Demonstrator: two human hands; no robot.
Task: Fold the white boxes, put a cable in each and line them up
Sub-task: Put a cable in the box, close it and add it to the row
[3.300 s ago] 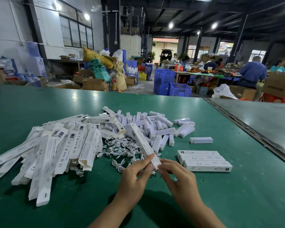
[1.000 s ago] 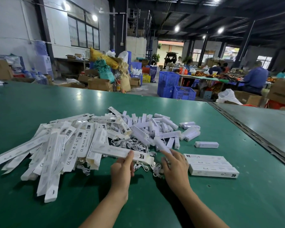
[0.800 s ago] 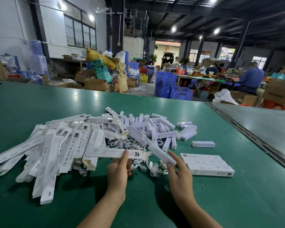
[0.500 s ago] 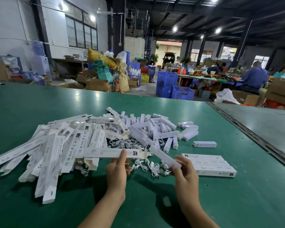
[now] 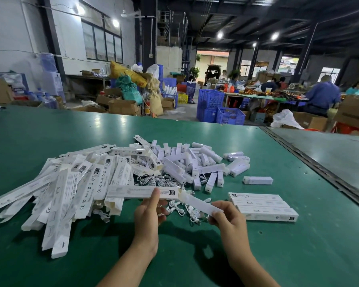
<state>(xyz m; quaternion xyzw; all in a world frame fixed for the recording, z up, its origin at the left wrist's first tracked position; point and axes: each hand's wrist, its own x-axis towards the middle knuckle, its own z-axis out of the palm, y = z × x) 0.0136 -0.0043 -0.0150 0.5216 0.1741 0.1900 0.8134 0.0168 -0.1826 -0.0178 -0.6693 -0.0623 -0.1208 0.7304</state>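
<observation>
My left hand (image 5: 148, 214) holds a long white box (image 5: 141, 192) level above the green table (image 5: 195, 255), its open end facing right. My right hand (image 5: 228, 216) pinches a white insert piece (image 5: 201, 205) whose far end meets that open end. Under them lies a tangle of white cables (image 5: 178, 210). Three finished boxes (image 5: 263, 206) lie side by side in a row to the right. A heap of flat unfolded boxes (image 5: 71, 189) spreads out on the left.
A pile of short white inserts (image 5: 195, 162) sits behind the cables, with one single piece (image 5: 257, 180) apart at the right. A metal seam (image 5: 319, 168) runs along the table's right side. Blue crates, cartons and seated people fill the background.
My right hand picked a white insert from the pile and brought its end to the open end of the box. My left hand turned the box level and kept hold.
</observation>
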